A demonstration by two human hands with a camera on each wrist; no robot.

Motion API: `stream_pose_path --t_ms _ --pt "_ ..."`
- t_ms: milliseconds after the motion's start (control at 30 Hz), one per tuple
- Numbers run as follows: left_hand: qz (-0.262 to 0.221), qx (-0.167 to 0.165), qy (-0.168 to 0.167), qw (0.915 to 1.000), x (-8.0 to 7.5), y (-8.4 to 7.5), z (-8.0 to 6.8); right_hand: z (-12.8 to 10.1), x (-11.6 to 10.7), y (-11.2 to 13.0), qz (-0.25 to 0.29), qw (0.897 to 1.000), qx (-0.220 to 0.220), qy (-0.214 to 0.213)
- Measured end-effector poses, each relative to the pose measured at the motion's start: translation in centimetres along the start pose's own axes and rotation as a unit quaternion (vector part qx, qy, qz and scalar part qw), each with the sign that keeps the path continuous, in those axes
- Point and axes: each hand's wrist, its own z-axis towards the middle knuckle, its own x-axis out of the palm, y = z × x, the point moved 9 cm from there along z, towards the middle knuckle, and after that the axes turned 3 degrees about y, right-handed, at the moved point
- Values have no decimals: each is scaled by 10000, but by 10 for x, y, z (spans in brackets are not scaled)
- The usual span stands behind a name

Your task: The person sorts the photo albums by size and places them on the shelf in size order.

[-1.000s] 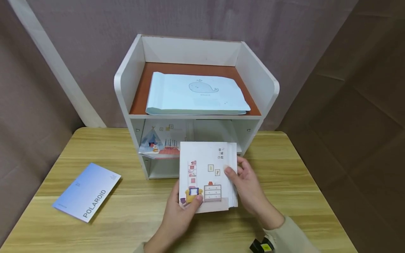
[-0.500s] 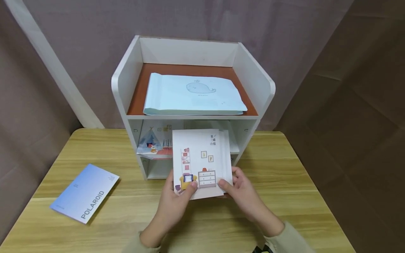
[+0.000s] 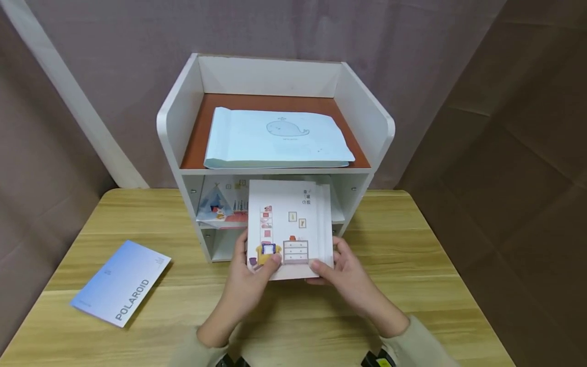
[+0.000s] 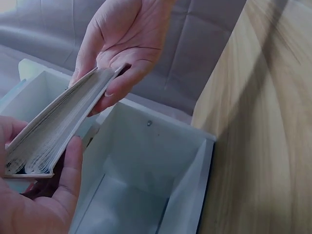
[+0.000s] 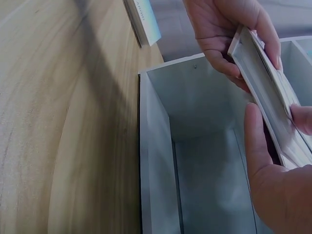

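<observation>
White album (image 3: pixel 279 204) (armchair and drawers on its cover): was held before the middle tier of a white shelf unit (image 3: pixel 367 120). Left hand (image 3: pixel 245 280), at its seven o'clock, and right hand (image 3: pixel 344 267), at its four, pinched it, thumbs uppermost, parted by its thickness. Whale-printed book (image 3: pixel 279 137): lay at twelve. POLAROID book (image 3: pixel 121 283): lay at eight, on the wooden table (image 3: pixel 426 290).

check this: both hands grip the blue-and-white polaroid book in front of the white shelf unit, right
Wrong book: the left hand and right hand grip the white furniture-printed book; the head view shows the blue-and-white POLAROID book lying on the wooden table.
</observation>
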Motion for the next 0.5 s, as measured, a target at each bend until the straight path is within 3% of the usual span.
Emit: stream_pose_path --t_ms 133,267,367,500 --pt "102 -68 27 9999 5 -1 3 2 -8 1 69 9994 74 -326" --pt "-39 -93 263 9996 17 -4 6 3 -21 4 423 9968 199 -642" --pt "-599 -131 575 9965 27 -7 9 6 -28 6 709 9943 315 -737" --pt "-1369 -335 990 9850 40 -9 13 11 -35 10 997 9910 437 -783"
